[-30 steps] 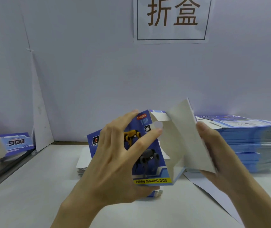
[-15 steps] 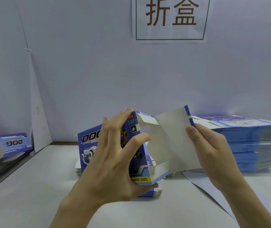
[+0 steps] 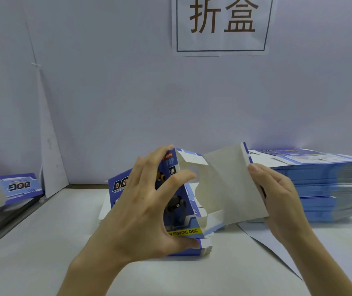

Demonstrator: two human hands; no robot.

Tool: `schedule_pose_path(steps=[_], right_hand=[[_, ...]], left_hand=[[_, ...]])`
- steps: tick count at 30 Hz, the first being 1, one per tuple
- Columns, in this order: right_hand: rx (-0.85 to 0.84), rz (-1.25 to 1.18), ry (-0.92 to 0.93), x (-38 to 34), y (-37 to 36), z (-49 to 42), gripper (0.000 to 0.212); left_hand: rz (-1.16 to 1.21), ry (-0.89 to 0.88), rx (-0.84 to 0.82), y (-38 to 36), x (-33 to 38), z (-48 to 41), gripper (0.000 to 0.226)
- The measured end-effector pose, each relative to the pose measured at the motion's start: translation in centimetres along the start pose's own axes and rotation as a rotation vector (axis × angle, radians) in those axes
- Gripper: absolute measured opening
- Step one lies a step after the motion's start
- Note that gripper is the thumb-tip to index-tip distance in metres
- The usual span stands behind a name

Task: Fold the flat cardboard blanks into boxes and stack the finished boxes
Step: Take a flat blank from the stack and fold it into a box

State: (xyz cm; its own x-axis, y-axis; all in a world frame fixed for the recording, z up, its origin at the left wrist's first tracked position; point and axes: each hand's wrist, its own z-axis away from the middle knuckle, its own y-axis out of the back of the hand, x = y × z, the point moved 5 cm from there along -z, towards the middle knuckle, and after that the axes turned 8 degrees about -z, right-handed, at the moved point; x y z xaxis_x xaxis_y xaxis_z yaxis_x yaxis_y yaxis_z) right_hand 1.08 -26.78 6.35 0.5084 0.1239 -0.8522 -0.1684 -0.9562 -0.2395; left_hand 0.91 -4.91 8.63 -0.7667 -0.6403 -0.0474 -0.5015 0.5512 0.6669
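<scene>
I hold a half-opened blue printed box (image 3: 176,207) above the table, its front showing a toy dog and the words "MOVING DOG". My left hand (image 3: 143,208) wraps the printed front, thumb under the bottom edge and fingers over the top. My right hand (image 3: 277,197) pinches the large grey inner panel (image 3: 228,186), which stands open to the right. A low pile of flat blanks (image 3: 205,247) lies on the table under the box. A tall stack of flat blue blanks (image 3: 324,189) sits at the right.
A white wall with a paper sign (image 3: 222,24) closes the back. At the far left a mirror-like panel reflects a blue box (image 3: 19,186). A loose white sheet (image 3: 267,242) lies under the right stack. The white table (image 3: 42,253) spreads in front.
The box has turned so its printed front faces more to the left, and the grey panel has swung out wider to the right. Both hands kept their hold.
</scene>
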Motion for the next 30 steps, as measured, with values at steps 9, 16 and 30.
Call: schedule_pose_path(steps=[9,16,30], right_hand=[[0.03,-0.009,0.029,-0.3,0.2,0.0,0.031],[-0.244,-0.131,-0.086,0.1,-2.4,1.1,0.027],[-0.319,0.279,0.213,-0.8,-6.8,3.8,0.046]], left_hand=[[-0.092,-0.048,0.08,0.4,0.2,-0.1,0.074],[-0.129,-0.027,0.127,0.4,0.1,-0.2,0.071],[-0.143,0.021,0.22,0.1,1.2,-0.4,0.068]])
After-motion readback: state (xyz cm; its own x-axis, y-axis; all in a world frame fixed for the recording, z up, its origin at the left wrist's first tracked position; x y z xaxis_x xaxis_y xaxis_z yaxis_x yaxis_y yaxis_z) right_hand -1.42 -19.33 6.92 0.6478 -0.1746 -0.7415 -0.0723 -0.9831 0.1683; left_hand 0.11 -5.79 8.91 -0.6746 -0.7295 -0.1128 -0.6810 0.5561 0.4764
